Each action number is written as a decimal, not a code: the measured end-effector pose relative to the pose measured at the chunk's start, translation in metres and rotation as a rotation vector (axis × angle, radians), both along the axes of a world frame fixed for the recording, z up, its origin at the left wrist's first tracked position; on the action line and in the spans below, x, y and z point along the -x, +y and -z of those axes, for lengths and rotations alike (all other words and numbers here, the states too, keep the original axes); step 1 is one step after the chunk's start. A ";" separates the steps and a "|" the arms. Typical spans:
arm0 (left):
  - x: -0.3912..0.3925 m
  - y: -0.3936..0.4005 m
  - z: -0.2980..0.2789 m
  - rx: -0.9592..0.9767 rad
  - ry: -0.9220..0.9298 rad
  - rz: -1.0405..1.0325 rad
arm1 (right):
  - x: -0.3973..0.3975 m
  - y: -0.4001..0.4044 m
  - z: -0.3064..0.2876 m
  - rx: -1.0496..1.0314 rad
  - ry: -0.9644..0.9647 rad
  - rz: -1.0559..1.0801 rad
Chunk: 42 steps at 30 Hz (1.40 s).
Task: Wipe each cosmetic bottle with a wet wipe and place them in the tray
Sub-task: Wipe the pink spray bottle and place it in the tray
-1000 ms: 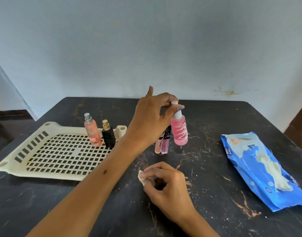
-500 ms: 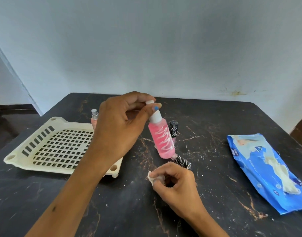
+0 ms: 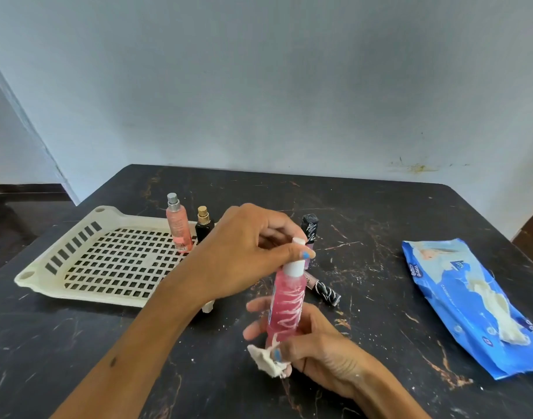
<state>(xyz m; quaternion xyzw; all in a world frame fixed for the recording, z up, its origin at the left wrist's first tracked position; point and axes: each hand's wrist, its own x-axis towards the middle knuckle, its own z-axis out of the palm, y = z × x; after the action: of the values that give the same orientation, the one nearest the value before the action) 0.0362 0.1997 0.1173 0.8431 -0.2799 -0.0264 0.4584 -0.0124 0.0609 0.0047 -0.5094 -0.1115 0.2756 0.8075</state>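
My left hand (image 3: 244,252) pinches the white cap of a pink bottle (image 3: 286,303) with white swirls and holds it upright over the table. My right hand (image 3: 313,349) cups the bottle's lower end and pinches a crumpled wet wipe (image 3: 266,362) under its thumb against the base. In the cream slotted tray (image 3: 78,264) at the left stand a peach spray bottle (image 3: 177,228) and a small black bottle (image 3: 204,226) with a gold cap. Behind my hands one black-capped lip gloss tube (image 3: 310,234) stands upright and another (image 3: 324,290) lies on the table.
A blue wet wipe pack (image 3: 458,297) lies open at the right with a wipe sticking out. The black marbled table (image 3: 365,213) ends at a pale wall behind, and its right corner falls away near the pack.
My left hand lifted the pink bottle from beside the tubes and carried it toward me. My right hand opened and brought the wipe up to the bottle's base. One lip gloss tube now lies flat.
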 end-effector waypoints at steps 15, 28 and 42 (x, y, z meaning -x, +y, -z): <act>-0.048 -0.010 0.072 -0.524 -0.436 0.189 | 0.002 -0.012 -0.011 0.053 -0.031 -0.213; -0.049 -0.048 0.106 -0.904 -0.841 0.335 | 0.000 -0.010 -0.013 0.061 -0.053 -0.365; -0.034 -0.013 0.087 -0.010 -0.274 -0.389 | 0.001 -0.005 -0.016 0.134 -0.139 -0.532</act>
<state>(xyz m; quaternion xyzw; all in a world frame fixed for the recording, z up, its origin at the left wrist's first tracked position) 0.0703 0.1867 0.0303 0.8790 -0.1717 0.1760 0.4085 -0.0132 0.0561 0.0202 -0.5324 -0.2780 0.4487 0.6618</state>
